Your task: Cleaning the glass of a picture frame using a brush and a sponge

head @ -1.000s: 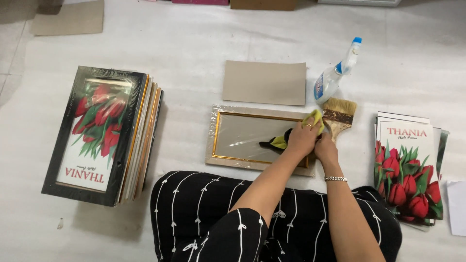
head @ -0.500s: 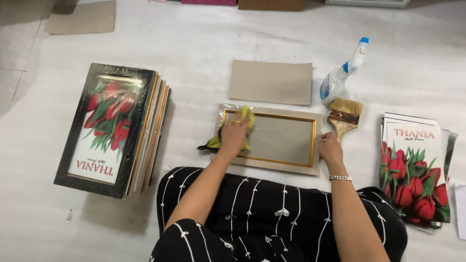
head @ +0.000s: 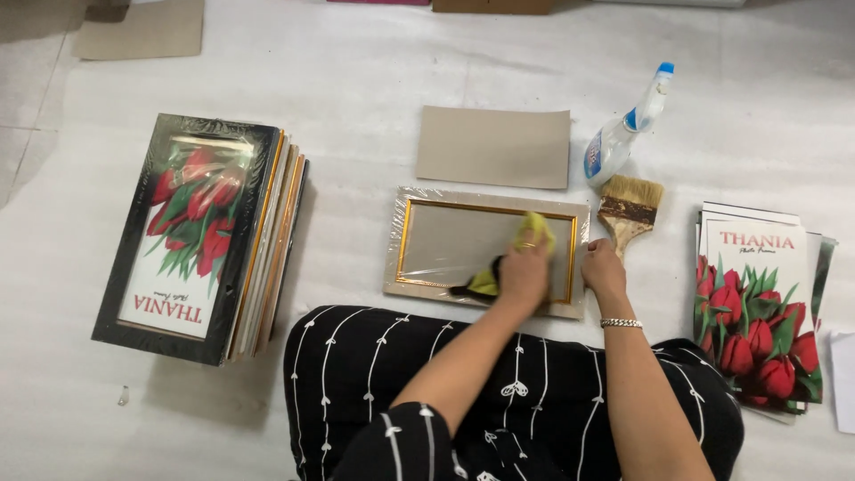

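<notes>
The frame point(head: 485, 249) lies flat on the floor just beyond the knees, between the stack point(head: 209, 236) on the left and the brush point(head: 628, 209) on the right. The left hand point(head: 525, 272) is closed on a yellow cloth point(head: 534, 230), pressing it on the glass; the right hand point(head: 601, 267) rests open on the frame's right edge. Better to wipe in overlapping strokes into the corners, keeping that edge pinned.

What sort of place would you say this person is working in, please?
Probably a small picture-framing or packing workspace on a floor. A stack of wrapped frames lies at one side, tulip prints at the other, and the left hand presses a yellow cloth on a gold-edged frame.
</notes>
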